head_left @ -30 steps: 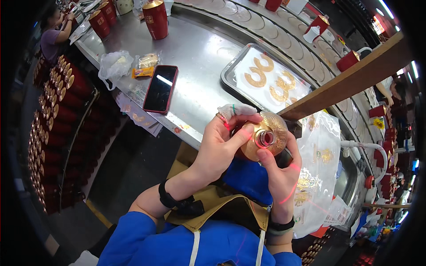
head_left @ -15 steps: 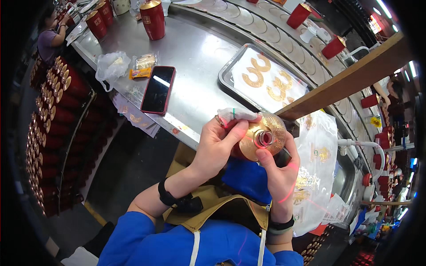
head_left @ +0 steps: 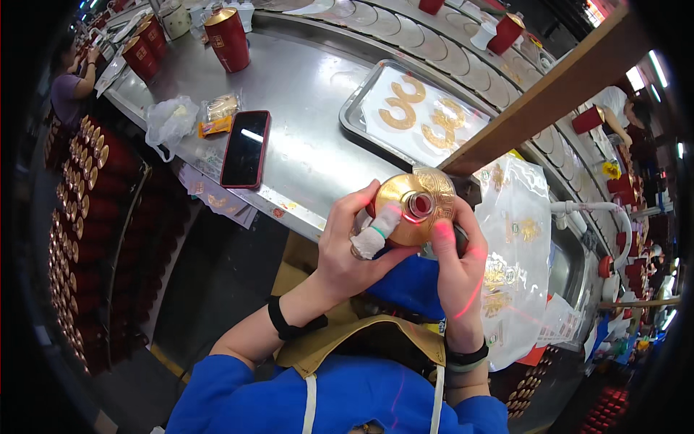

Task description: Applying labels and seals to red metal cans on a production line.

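Bottle (head_left: 393, 191) is at mid-view, neck toward the camera. Left hand (head_left: 340, 253): fingers curl around its 9 o'clock side, covered fingertip at the gold shoulder; right hand (head_left: 461, 271): fingers hold the 3-to-4 o'clock side. Embossed gold strip (head_left: 439, 189) spans roughly 12 to 4 o'clock, apparently part-seated; shoulder toward 9 shows smooth. Curved gold pieces (head_left: 399, 113) lie unused in the tray (head_left: 350, 116), 12 o'clock.

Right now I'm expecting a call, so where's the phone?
In the head view, left of centre, the phone lies on the metal table, between the orange packet and the tray.
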The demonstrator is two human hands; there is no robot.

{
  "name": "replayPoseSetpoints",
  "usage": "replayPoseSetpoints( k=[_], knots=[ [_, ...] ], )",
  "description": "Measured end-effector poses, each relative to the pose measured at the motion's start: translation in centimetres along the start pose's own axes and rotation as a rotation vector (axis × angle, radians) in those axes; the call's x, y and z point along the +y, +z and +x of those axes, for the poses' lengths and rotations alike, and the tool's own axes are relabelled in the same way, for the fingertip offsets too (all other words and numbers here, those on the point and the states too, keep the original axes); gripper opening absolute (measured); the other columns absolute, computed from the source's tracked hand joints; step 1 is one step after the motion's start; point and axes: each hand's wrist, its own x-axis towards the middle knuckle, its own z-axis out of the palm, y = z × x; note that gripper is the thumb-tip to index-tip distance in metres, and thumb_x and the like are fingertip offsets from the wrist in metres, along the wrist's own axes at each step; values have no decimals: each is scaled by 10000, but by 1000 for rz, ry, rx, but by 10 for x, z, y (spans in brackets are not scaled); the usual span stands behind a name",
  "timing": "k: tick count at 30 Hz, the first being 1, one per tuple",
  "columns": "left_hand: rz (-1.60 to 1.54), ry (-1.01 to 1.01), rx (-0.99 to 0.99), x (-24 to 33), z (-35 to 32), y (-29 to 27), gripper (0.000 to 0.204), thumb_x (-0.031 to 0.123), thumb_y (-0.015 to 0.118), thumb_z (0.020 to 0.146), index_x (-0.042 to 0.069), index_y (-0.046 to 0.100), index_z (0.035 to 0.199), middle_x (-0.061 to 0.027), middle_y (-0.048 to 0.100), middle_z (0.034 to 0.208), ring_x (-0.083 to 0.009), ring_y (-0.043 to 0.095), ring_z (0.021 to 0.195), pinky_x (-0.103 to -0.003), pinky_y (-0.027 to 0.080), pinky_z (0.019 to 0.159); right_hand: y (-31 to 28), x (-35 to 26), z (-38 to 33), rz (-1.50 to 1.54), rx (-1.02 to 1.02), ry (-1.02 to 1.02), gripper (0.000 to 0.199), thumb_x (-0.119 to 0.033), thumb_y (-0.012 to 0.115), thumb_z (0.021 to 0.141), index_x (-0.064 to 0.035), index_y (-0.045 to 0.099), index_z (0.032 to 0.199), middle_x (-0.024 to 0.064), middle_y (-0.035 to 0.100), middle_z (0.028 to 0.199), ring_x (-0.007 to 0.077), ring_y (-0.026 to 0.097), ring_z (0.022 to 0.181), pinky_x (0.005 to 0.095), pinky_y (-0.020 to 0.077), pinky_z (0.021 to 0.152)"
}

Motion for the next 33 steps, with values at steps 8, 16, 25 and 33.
replayPoseSetpoints(
  k=[8,16,25,33],
  knots=[
    [219,252,-82,4,5,12,502,216,885,757,214,695,1221,-337,453,1427,-506,578,1204,-478,539,964,-8,-4,-9,22,59,46,359,-220,550,1076,25,579,1336,66,664,1179,96,586,1060,249,474,907],
    [14,88,154,-9,2,50,777,202,945,675,151,501,1311,-270,399,1447,-410,556,1243,-442,539,958,1,-7,-12,-461,288,-132,174,-131,746,924,10,681,1003,17,672,829,47,478,670,236,388,584],
    [214,149,52,-11,-11,48,676,118,885,728,295,539,1281,-239,339,1476,-454,529,1234,-482,522,958,3,-2,-2,-408,366,-171,141,-103,776,890,-22,660,889,44,628,731,126,505,589,294,402,550],
    [145,270,15,-23,7,39,626,120,899,704,213,563,1224,-240,378,1454,-427,561,1230,-475,544,955,3,2,-3,-400,375,-204,143,-98,788,878,-17,673,898,54,689,856,128,553,629,289,439,564]
  ],
)
